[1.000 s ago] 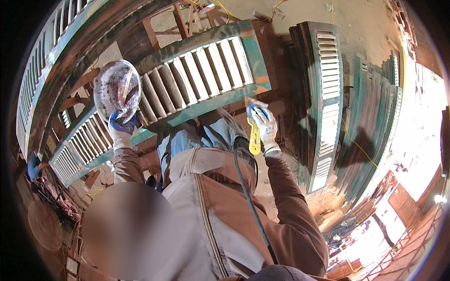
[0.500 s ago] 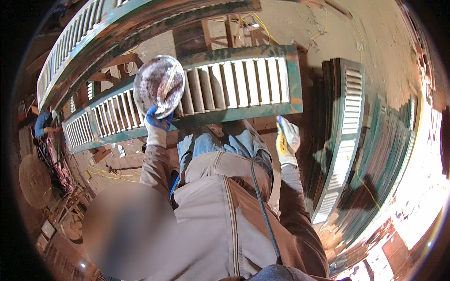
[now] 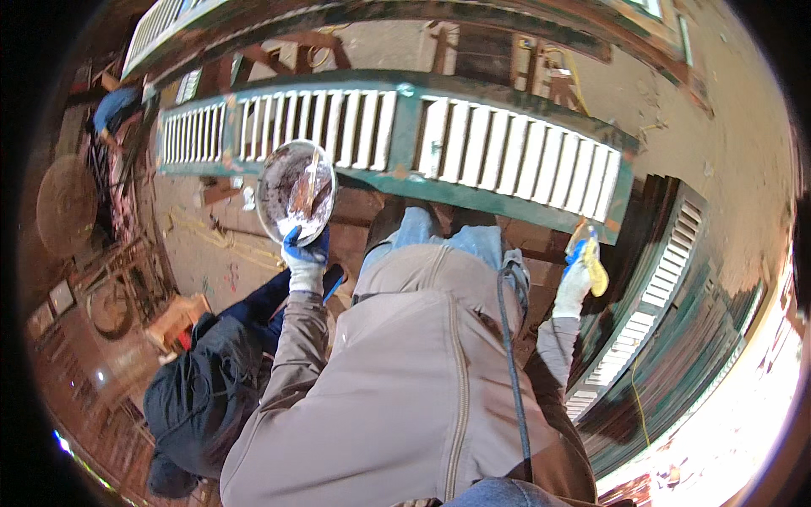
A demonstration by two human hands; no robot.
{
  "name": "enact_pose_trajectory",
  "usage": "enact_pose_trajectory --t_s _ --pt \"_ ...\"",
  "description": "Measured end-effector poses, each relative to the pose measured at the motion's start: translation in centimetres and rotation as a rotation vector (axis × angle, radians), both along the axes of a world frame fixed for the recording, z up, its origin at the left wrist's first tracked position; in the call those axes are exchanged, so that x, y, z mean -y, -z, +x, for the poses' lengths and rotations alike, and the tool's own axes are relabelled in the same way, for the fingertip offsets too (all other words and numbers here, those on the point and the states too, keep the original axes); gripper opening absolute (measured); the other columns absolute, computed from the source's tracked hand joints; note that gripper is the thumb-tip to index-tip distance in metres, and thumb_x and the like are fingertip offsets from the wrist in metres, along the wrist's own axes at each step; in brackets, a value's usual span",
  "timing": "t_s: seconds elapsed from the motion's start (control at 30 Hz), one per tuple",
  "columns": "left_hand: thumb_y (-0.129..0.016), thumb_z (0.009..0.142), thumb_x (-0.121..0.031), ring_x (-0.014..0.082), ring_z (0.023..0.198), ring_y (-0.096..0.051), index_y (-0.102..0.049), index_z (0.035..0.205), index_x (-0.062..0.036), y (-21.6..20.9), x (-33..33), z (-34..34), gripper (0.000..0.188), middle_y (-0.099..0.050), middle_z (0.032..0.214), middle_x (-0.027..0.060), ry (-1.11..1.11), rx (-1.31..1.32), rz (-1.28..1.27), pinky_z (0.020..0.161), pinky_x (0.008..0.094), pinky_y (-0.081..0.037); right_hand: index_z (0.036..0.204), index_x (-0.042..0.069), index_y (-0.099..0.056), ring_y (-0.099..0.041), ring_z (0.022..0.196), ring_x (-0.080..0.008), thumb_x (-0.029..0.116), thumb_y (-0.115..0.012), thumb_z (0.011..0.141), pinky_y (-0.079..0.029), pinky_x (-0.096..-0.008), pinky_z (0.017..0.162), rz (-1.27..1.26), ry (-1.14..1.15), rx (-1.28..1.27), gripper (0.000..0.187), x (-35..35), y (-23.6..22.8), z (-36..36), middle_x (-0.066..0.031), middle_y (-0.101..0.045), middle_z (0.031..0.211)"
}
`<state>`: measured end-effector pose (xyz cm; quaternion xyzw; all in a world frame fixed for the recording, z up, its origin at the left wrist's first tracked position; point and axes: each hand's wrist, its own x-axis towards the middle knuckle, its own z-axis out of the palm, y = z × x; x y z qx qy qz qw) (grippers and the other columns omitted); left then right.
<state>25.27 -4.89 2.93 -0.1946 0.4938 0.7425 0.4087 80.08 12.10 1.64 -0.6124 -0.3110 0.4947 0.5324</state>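
Head view: right hand [image 3: 576, 277] grips yellow scraper [image 3: 598, 277] (any lettering blurred).

Head camera looking steeply down from above wearer's grey-brown jacket [image 3: 389, 363], facing forward, picture's top pointing ahead. Jacket sitting nearest lens, filling lower middle. Left hand [image 3: 306, 255] and right hand [image 3: 578, 269] showing smaller, farther out; louvred shutter [image 3: 405, 127] crossing upper part, beyond hands. Wide fisheye also taking in nearby person's dark jacket [image 3: 203, 393] at lower left, stacked shutters [image 3: 672, 270] at right; straight edges bowing toward rim.
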Motion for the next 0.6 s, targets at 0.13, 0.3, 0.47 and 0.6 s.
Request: enact_pose_trajectory --t_s 0.13,0.3,0.47,0.6 --pt "-0.058 0.085 -0.014 0.0382 0.109 -0.066 -0.056 0.132 -0.0038 1.1 3.3 -2.8 0.048 -0.066 0.123 0.0187 -0.147 0.053 -0.029 0.094 0.0536 -0.055 0.144 0.002 -0.050 -0.056 0.118 -0.0157 0.030 -0.050 0.107 -0.049 -0.0321 0.095 -0.139 -0.098 0.349 0.046 -2.8 -2.9 -3.4 -0.0058 -0.057 0.137" --pt "-0.059 0.084 -0.011 0.0383 0.108 -0.066 -0.056 0.130 -0.0029 1.6 4.0 -4.0 0.046 -0.066 0.122 0.0191 -0.217 0.077 0.072 0.094 0.0538 -0.055 0.148 0.003 -0.046 -0.052 0.126 -0.0192 0.032 -0.048 0.108 -0.041 -0.0353 0.106 0.007 -0.134 0.282 0.049 -5.7 -4.6 -7.3 -0.0078 -0.053 0.143" --pt "-0.058 0.084 -0.009 0.0403 0.112 -0.063 -0.053 0.130 0.0026 2.3 2.8 -5.0 0.048 -0.063 0.124 0.0220 -0.207 0.104 0.158 0.098 0.0528 -0.054 0.148 0.000 -0.044 -0.048 0.133 -0.0223 0.032 -0.047 0.108 -0.036 -0.0381 0.113 0.097 -0.217 0.252 0.051 -6.3 -4.7 -11.2 -0.0111 -0.049 0.147" --pt "-0.058 0.084 -0.007 0.0403 0.110 -0.064 -0.051 0.131 0.0019 2.5 0.4 -4.9 0.049 -0.063 0.124 0.0228 -0.160 0.177 0.190 0.099 0.0530 -0.054 0.148 -0.002 -0.043 -0.048 0.133 -0.0239 0.031 -0.047 0.108 -0.035 -0.0391 0.114 0.085 -0.252 0.243 0.052 -5.7 -6.2 -14.5 -0.0129 -0.049 0.147"
